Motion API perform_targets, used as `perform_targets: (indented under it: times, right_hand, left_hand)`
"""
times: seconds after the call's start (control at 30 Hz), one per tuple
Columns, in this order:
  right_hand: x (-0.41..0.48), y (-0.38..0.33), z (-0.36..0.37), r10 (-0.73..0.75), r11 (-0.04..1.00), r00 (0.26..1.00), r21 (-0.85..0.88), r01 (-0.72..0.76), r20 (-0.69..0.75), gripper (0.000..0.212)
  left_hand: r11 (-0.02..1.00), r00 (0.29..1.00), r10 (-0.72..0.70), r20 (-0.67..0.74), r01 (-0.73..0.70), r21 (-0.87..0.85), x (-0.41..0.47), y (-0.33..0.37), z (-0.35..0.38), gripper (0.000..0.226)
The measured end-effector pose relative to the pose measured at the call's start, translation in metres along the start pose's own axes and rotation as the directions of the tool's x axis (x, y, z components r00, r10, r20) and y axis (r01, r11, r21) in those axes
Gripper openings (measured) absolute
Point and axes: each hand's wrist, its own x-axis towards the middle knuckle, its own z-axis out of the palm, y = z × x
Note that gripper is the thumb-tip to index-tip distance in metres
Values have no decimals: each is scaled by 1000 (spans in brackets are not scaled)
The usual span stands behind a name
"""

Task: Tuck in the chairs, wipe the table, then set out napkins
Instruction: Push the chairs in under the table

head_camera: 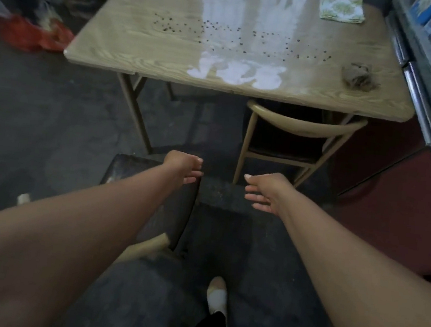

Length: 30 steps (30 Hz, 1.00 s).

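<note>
A wooden table point(120, 45) stands ahead, strewn with small dark crumbs point(223, 34). A stack of green-patterned napkins point(342, 9) lies at its far right corner, and a crumpled brown rag point(358, 77) near its right front edge. One wooden chair point(302, 124) is tucked partly under the table's right side. A second chair with a dark seat point(133, 170) stands pulled out, below my left arm. My left hand point(181, 166) hovers open above that seat's right edge. My right hand point(267, 190) is open too, over the floor, touching nothing.
A metal-edged shelf unit point(425, 101) with blue boxes runs along the right. Red and dark bundles point(36, 30) lie on the floor at the left. My foot in a pale shoe point(216, 295) is on the dark floor.
</note>
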Motion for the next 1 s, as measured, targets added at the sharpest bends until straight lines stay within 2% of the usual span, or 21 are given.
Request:
perform_targets:
  times: [0.1,0.2,0.43,0.5,0.57,0.67,0.7,0.77,0.8,0.87,0.93,1.0]
  right_hand:
    - [-24,26,40,14,1000,999,-22,-14,36,33]
    - [-43,50,80,54,998,994,-32,-51,94,34]
    - [-63,91,171,203,979,950,-51,-196,238,38]
    - [-65,100,198,254,967,929,-82,-240,270,46]
    - [-65,107,224,307,952,907,-103,-289,289,57]
    - [-65,115,260,343,937,891,-40,-347,297,67]
    - [-65,118,274,353,929,888,3,-370,295,67]
    - [-63,122,297,348,915,893,105,-390,284,67]
    - [-62,124,309,341,908,901,155,-390,270,66]
    - [-58,127,327,329,889,913,248,-386,241,62]
    - [-53,127,341,317,857,925,353,-375,212,54]
    - [-46,126,353,316,809,929,458,-369,190,50]
  left_hand:
    - [1000,999,-21,-29,21,17,-16,-34,-40,10]
    - [999,997,-36,-63,37,23,-22,-68,-78,24]
    - [994,981,-108,-161,112,17,-27,-127,-156,30]
    - [995,979,-85,-187,93,36,-20,-141,-180,31]
    - [994,961,-47,-271,72,85,-11,-155,-206,36]
    - [973,855,-98,-510,190,132,10,-173,-242,63]
    - [969,802,-120,-585,223,107,19,-180,-257,61]
    - [968,710,-214,-671,247,-47,34,-189,-277,51]
    - [966,708,-241,-663,244,-90,35,-191,-286,54]
    - [964,793,-265,-549,222,-145,46,-196,-301,69]
    - [938,879,-318,-355,239,-250,41,-195,-307,57]
    - [917,904,-337,-262,253,-309,46,-197,-313,43]
